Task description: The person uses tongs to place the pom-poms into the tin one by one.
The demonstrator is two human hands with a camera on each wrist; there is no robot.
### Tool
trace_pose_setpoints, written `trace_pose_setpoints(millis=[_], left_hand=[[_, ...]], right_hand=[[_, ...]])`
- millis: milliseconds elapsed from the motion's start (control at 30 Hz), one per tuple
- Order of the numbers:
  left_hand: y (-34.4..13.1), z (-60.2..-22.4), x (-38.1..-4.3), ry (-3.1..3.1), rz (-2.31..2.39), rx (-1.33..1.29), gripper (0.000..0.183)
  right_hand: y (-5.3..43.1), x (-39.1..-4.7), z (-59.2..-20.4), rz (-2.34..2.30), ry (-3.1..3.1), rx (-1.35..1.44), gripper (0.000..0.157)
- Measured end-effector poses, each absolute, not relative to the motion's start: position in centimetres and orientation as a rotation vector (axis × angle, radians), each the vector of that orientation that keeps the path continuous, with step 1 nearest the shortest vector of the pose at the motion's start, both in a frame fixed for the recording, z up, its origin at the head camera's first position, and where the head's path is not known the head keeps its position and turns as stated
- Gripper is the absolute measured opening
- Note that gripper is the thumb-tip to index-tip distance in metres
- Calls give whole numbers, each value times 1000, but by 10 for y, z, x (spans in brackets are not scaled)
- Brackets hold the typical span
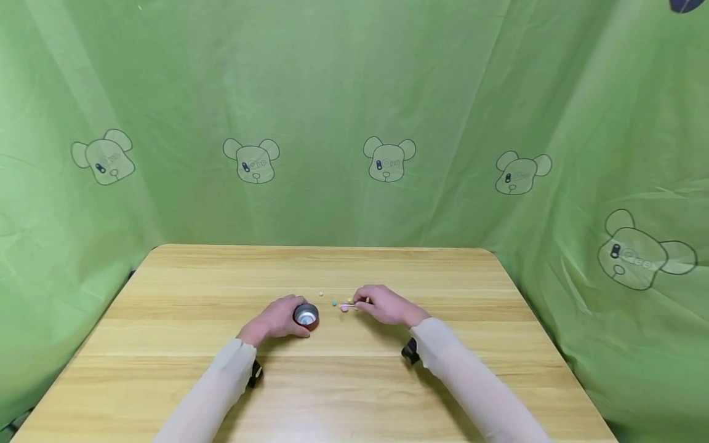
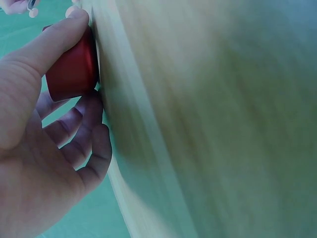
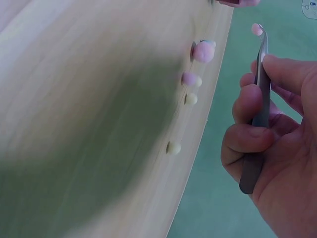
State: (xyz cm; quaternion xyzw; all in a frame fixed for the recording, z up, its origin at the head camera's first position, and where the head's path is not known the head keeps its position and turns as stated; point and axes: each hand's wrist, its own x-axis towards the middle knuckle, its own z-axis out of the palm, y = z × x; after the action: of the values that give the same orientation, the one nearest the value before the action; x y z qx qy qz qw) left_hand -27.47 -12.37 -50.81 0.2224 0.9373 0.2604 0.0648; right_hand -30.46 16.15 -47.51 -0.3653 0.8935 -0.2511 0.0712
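Observation:
My left hand (image 1: 277, 317) holds a small red cup (image 2: 74, 69) upright on the table, thumb on one side and fingers round the other. The cup's silvery inside (image 1: 306, 319) faces up in the head view, with something pale at its bottom. In my right hand (image 1: 386, 305) is a pair of metal tweezers (image 3: 263, 79), gripped between thumb and fingers. A small pink ball (image 3: 256, 29) sits at the tweezers' tip. Below lie a larger pink ball (image 3: 203, 52), a purple ball (image 3: 188, 78) and several pale ones, one a cream ball (image 3: 173, 148).
Both hands work over a wood-grain table (image 1: 343, 394). Between them lie a blue ball (image 1: 334, 303) and, farther back, a white ball (image 1: 320, 294). A green curtain (image 1: 321, 80) with bear-head prints surrounds the table's back and sides.

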Motion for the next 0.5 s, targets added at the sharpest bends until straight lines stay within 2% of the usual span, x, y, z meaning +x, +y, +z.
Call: trace_pose_setpoints(millis=[500], left_hand=[[-124, -508, -275, 2831, 804, 672, 56]], right_hand=[[133, -303, -470, -742, 2653, -1152, 14]])
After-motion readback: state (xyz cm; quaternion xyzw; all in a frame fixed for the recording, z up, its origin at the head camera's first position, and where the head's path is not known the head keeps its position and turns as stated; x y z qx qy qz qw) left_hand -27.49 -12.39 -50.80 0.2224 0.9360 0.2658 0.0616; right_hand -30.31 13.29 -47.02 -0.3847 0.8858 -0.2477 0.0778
